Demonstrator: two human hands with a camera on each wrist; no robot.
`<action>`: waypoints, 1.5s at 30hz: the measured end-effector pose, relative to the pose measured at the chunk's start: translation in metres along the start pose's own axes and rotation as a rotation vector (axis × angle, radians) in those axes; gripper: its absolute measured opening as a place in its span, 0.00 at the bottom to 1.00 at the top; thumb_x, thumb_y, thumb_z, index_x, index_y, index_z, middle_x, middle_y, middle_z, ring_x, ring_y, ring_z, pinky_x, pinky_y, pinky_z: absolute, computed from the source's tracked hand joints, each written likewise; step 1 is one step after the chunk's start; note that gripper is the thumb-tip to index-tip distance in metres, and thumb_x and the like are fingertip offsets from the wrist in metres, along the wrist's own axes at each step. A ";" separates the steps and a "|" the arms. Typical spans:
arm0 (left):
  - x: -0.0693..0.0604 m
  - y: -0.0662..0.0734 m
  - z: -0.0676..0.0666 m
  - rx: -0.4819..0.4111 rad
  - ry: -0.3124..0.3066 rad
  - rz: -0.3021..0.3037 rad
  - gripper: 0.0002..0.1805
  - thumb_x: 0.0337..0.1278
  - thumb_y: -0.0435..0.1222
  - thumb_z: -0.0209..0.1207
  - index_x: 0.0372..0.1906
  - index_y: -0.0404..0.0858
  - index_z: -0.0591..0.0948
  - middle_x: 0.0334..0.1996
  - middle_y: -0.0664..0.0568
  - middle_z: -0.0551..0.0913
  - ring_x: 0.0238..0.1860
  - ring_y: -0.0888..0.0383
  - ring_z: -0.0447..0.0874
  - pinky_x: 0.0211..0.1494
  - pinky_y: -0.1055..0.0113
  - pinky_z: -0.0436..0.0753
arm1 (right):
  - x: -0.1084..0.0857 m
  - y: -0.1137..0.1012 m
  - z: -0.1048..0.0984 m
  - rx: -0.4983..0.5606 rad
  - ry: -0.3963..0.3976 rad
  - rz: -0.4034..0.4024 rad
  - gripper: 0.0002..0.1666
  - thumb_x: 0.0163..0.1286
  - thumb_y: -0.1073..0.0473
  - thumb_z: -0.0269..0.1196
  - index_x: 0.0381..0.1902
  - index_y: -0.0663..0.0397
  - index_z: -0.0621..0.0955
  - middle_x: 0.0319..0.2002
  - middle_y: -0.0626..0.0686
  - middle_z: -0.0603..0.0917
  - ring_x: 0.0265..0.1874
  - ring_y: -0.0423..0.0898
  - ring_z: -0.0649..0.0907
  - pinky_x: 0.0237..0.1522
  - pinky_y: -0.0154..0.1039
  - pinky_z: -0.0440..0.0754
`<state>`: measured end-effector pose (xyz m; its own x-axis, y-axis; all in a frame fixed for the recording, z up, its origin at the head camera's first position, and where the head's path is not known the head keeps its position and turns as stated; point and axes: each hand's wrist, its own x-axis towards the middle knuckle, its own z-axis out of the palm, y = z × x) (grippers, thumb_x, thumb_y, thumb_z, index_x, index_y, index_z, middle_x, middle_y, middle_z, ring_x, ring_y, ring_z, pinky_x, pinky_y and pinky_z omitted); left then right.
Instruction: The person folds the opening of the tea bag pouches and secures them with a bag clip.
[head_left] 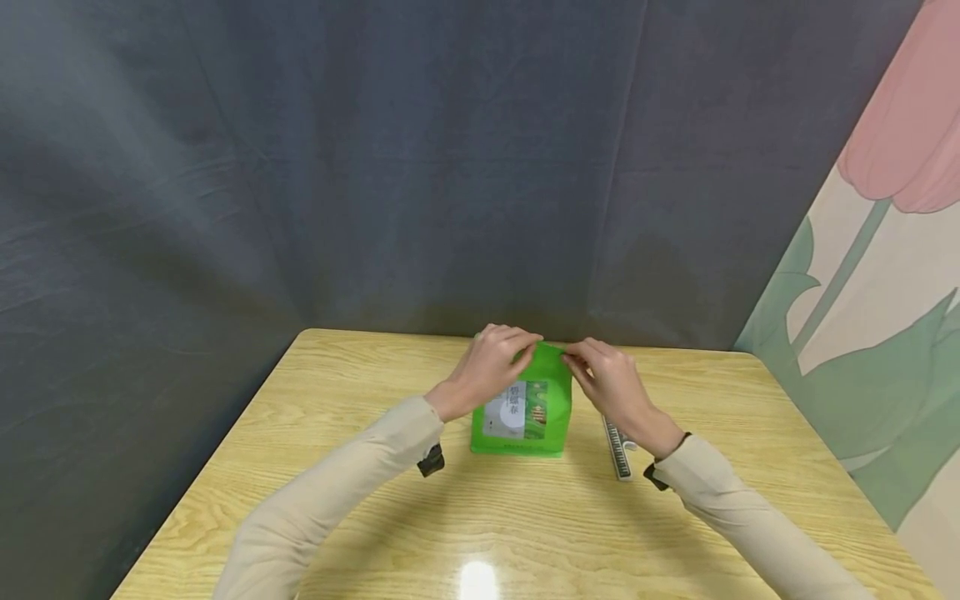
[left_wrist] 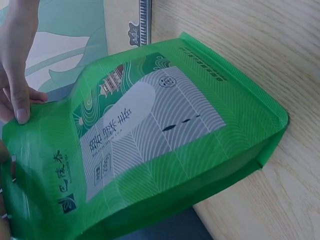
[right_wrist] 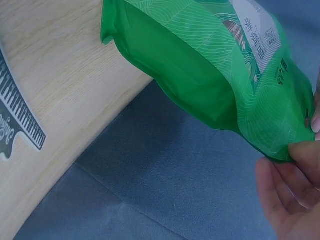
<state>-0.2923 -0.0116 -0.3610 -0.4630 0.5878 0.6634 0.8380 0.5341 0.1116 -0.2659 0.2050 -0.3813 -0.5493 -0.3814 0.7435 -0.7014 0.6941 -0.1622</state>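
Observation:
A green bag [head_left: 557, 400] with a grey and green label stands upright on the table near its back edge. My left hand [head_left: 491, 362] pinches the bag's top at its left side. At the top right corner, my right hand [head_left: 611, 383] pinches the bag between thumb and fingers. The left wrist view has the bag [left_wrist: 165, 165] large, with the right hand [left_wrist: 17, 65] at its far top corner. In the right wrist view the bag's side fold [right_wrist: 175, 70] faces the camera, and the right hand [right_wrist: 295, 195] grips the top corner.
A ruler-like piece [head_left: 618, 450] with dark markings and a wavy edge lies on the wooden table [head_left: 360, 533], right of the bag and partly under the right forearm. A dark curtain [head_left: 465, 167] hangs behind the table. A wall with painted flowers [head_left: 862, 333] stands on the right.

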 end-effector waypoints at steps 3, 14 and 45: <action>0.002 0.002 0.001 -0.002 -0.002 0.005 0.10 0.66 0.30 0.61 0.49 0.35 0.86 0.42 0.49 0.88 0.40 0.58 0.86 0.48 0.66 0.78 | 0.000 0.001 -0.001 0.017 -0.015 0.001 0.05 0.62 0.71 0.69 0.36 0.63 0.85 0.30 0.53 0.84 0.26 0.46 0.84 0.27 0.41 0.82; 0.003 0.005 0.001 0.009 -0.019 -0.016 0.09 0.67 0.31 0.60 0.47 0.36 0.87 0.40 0.52 0.88 0.36 0.61 0.84 0.45 0.67 0.77 | -0.001 0.004 -0.005 0.072 -0.057 0.006 0.09 0.62 0.74 0.67 0.41 0.65 0.85 0.34 0.56 0.85 0.28 0.47 0.85 0.28 0.42 0.82; 0.006 0.008 0.002 -0.082 -0.042 -0.056 0.09 0.68 0.29 0.59 0.48 0.34 0.86 0.41 0.50 0.88 0.37 0.58 0.85 0.44 0.66 0.77 | 0.000 0.019 -0.011 0.315 -0.159 0.112 0.10 0.63 0.76 0.65 0.42 0.68 0.86 0.35 0.57 0.85 0.28 0.49 0.84 0.29 0.36 0.81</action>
<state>-0.2887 -0.0021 -0.3579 -0.5203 0.5843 0.6228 0.8303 0.5166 0.2091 -0.2742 0.2248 -0.3778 -0.6772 -0.4207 0.6037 -0.7245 0.5248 -0.4470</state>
